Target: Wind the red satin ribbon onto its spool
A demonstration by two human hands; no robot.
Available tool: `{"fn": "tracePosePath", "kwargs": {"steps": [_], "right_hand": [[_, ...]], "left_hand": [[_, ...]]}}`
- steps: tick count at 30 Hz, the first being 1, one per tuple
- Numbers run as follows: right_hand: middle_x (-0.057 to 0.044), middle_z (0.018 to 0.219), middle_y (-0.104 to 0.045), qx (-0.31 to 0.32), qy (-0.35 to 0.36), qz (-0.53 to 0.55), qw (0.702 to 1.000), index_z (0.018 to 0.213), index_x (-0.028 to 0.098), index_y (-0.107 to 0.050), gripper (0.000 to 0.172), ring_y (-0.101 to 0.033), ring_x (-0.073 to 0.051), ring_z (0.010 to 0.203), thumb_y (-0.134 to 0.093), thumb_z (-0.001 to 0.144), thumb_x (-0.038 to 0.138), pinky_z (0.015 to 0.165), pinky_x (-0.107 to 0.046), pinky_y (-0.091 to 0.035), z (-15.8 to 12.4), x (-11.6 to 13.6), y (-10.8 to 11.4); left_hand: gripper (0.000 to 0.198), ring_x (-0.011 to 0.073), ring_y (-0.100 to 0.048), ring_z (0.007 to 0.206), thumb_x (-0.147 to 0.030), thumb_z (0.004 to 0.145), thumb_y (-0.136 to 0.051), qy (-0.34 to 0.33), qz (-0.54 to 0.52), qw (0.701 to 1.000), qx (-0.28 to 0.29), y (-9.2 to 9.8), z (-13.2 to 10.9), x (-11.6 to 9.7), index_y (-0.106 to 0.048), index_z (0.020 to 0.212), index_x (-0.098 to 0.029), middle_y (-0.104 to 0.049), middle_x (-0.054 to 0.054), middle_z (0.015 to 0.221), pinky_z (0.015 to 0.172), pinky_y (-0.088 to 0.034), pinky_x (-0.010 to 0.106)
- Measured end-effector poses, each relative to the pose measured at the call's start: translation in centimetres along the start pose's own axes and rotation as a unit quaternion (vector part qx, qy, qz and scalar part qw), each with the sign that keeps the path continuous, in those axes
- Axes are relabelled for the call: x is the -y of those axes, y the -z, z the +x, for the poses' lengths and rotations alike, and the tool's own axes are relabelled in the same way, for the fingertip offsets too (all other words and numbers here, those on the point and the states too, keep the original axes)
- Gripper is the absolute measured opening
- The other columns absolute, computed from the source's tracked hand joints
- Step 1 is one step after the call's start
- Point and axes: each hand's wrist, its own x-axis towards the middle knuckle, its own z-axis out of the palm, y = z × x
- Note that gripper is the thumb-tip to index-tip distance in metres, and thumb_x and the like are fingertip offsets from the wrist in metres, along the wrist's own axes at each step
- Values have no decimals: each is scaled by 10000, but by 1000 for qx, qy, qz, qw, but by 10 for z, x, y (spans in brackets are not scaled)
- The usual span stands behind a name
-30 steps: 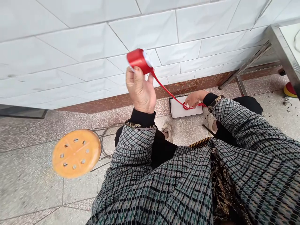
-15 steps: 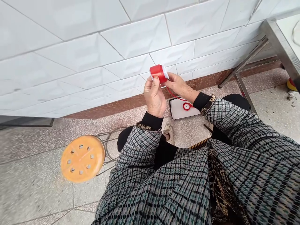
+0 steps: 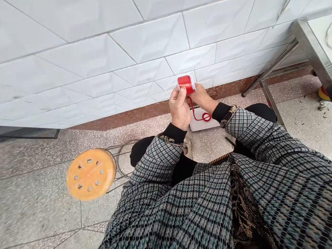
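Observation:
My left hand (image 3: 179, 108) is closed around a red ribbon spool (image 3: 186, 84), held up in front of the tiled wall. My right hand (image 3: 201, 98) sits just behind the spool on its right side, fingers pinched at the ribbon where it leaves the roll. A loose red ribbon strand (image 3: 199, 117) hangs down from the spool and curls into a small loop above a white box (image 3: 202, 123) lying on the floor by my feet.
An orange round stool (image 3: 90, 174) with a wire frame stands at the left on the speckled floor. A steel table leg and frame (image 3: 269, 90) rise at the right. The white tiled wall (image 3: 103, 62) is close ahead. Debris lies at the far right.
My left hand lowered the spool and moved it right. My right hand rose from the white box to the spool, and the stretched ribbon went slack into a hanging loop.

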Motion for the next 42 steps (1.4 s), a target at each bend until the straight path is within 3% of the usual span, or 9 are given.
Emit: {"fn": "tracePosePath", "kwargs": {"steps": [6, 11, 17, 21, 26, 33, 37, 42], "right_hand": [[28, 556, -518, 35, -126, 52, 990, 633, 179, -518, 322, -449, -92, 536, -561, 878, -24, 574, -232, -376, -4, 1, -5], [27, 512, -533, 54, -169, 132, 975, 589, 166, -524, 386, -472, -72, 489, -430, 815, -133, 574, -205, -412, -11, 4, -1], [30, 468, -540, 74, -154, 134, 976, 532, 153, -566, 372, -476, -78, 478, -448, 731, -138, 572, -200, -411, -17, -1, 1], [32, 455, -533, 109, -137, 155, 972, 482, 154, -549, 375, -471, -72, 470, -406, 663, -142, 560, -193, -409, -30, 5, -1], [20, 479, -564, 116, -126, 210, 963, 501, 149, -575, 356, -480, -69, 478, -435, 709, -104, 545, -180, -408, -39, 15, 5], [8, 604, -636, 179, -131, 289, 931, 621, 132, -650, 226, -581, -81, 570, -524, 691, -42, 624, -185, -499, -48, 23, 31], [13, 656, -639, 215, -93, 325, 916, 666, 143, -652, 184, -585, -73, 622, -566, 716, -11, 678, -180, -512, -53, 29, 46], [24, 695, -616, 226, -12, 352, 908, 677, 161, -586, 184, -522, -60, 625, -610, 763, -1, 650, -172, -463, -49, 36, 54]], "left_hand": [[528, 275, -701, 1265, -743, 800, -792, 0, 6, 1000, 3, 1, 2, 6, -772, 1009, -259, -791, 59, 1159, 1165, -523, 484], [542, 274, -678, 1312, -758, 813, -769, -13, 29, 999, -7, 7, 10, 5, -764, 1059, -275, -777, 56, 1216, 1189, -507, 515], [551, 266, -648, 1367, -784, 849, -708, -39, 70, 997, -8, 16, 22, 4, -750, 1105, -297, -757, 56, 1305, 1232, -484, 485], [515, 300, -575, 1466, -754, 887, -682, -107, 104, 989, -5, 21, 38, 13, -751, 1156, -320, -695, 62, 1413, 1278, -438, 510], [428, 333, -387, 1615, -669, 909, -705, -214, 242, 946, 11, 32, 51, 13, -759, 1120, -301, -554, 49, 1560, 1347, -310, 571], [313, 358, -433, 1572, -562, 939, -707, -248, 384, 889, 36, 34, 54, -7, -732, 975, -253, -556, 75, 1548, 1328, -323, 596], [355, 374, -471, 1521, -587, 883, -758, -244, 324, 913, 45, 26, 48, -11, -721, 922, -236, -577, 102, 1484, 1304, -336, 614], [413, 383, -499, 1468, -638, 840, -783, -182, 263, 943, 93, 16, 43, -13, -737, 898, -231, -588, 123, 1406, 1234, -424, 598]]}}
